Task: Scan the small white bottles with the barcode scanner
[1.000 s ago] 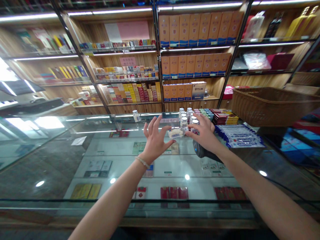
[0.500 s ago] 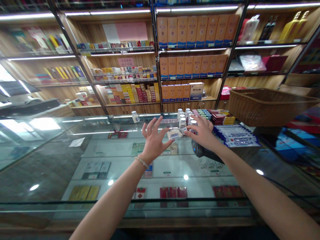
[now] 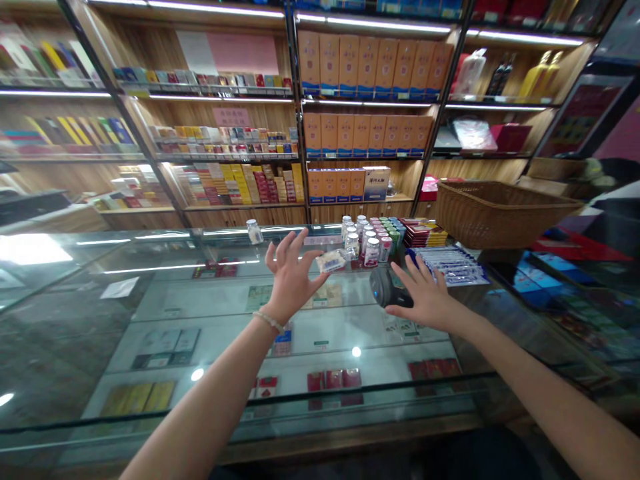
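My left hand point(image 3: 293, 280), with a beaded bracelet on the wrist, pinches a small clear bottle point(image 3: 331, 261) between thumb and index finger. The bottle is tilted on its side, cap end to the right, with a barcode label showing; its contents look pale. My right hand point(image 3: 430, 297) has its fingers spread over the handle of a black barcode scanner point(image 3: 381, 288), which lies on the glass counter point(image 3: 200, 293). Whether the palm touches the handle is unclear. Just beyond the scanner, several capped bottles point(image 3: 371, 252) stand in rows.
A single capped bottle point(image 3: 254, 231) stands further left. Blue-and-white packets point(image 3: 450, 265) and red-and-yellow packs point(image 3: 425, 232) lie right of the bottles, near a wicker basket point(image 3: 500, 213). Stocked shelves point(image 3: 363, 159) rise behind the counter. A paper slip point(image 3: 120, 288) lies left.
My right hand has left the cap end of the bottle and moved right and down over the scanner, fingers opening. My left hand still holds the bottle. The camera view has shifted rightward.
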Demonstrator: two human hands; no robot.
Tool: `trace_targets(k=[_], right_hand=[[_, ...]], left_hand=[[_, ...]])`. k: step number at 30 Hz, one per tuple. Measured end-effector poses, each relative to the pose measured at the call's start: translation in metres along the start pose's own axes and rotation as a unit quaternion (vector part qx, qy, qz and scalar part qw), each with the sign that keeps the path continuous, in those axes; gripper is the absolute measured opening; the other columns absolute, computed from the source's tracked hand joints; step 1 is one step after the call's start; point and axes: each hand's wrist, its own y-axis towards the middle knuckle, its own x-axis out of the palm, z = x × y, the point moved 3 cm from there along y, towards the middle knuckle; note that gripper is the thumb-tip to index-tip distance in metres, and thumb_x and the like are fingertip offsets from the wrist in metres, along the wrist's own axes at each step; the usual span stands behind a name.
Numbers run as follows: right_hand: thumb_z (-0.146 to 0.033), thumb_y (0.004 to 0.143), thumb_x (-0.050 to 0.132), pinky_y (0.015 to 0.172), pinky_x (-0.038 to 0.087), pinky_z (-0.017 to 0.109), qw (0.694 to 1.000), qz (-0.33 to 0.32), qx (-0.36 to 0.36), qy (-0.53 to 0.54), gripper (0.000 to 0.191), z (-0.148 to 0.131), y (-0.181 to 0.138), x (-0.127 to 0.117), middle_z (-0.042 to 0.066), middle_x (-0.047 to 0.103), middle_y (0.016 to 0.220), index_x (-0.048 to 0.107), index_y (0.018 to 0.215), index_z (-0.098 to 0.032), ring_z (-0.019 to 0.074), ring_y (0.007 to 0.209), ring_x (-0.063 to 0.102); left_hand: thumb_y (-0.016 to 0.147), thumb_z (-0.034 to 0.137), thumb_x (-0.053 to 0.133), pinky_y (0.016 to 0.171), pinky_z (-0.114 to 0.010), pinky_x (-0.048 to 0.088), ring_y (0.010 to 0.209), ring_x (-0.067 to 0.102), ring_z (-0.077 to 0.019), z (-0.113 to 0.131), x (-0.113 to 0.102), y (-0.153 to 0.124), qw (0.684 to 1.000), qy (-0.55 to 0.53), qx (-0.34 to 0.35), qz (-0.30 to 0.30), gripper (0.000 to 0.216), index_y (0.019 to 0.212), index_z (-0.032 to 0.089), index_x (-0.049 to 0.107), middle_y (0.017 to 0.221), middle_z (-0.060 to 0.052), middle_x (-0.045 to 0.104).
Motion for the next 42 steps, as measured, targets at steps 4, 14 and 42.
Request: trace_targets(k=[4, 14, 42], right_hand=[[-0.085, 0.082, 0.049, 0.118, 0.017, 0.072, 1.000, -0.015, 0.011, -0.011, 0.102, -0.006, -0.008, 0.017, 0.023, 0.026, 0.168, 0.036, 0.161, -0.021, 0.0433, 0.157, 0.015], [-0.052, 0.088, 0.059, 0.111, 0.037, 0.062, 1.000, -0.007, 0.000, 0.020, 0.050, -0.004, -0.006, 0.022, 0.018, 0.048, 0.158, 0.067, 0.127, -0.021, 0.0416, 0.150, 0.035], [-0.026, 0.071, 0.067, 0.079, 0.054, 0.038, 0.932, -0.076, -0.039, 0.353, 0.050, -0.063, 0.020, -0.024, 0.007, 0.080, 0.103, 0.068, 0.121, -0.022, 0.0328, 0.097, 0.074]], left_hand=[[0.082, 0.044, 0.078, 0.126, -0.060, 0.011, 0.151, 0.034, -0.0349, -0.001, -0.001, 0.000, 1.000, 0.009, -0.003, 0.001, 0.032, 0.111, 0.031, 0.071, 0.161, -0.005, 0.045], [0.081, 0.044, 0.079, 0.126, -0.061, 0.010, 0.152, 0.032, -0.0339, -0.006, 0.001, -0.002, 1.000, 0.001, -0.019, -0.011, 0.033, 0.110, 0.030, 0.070, 0.162, -0.006, 0.045], [0.082, 0.046, 0.078, 0.123, -0.062, 0.014, 0.147, 0.039, -0.0360, -0.041, 0.002, -0.005, 0.994, 0.081, -0.046, 0.049, 0.033, 0.109, 0.029, 0.071, 0.157, -0.009, 0.050]])
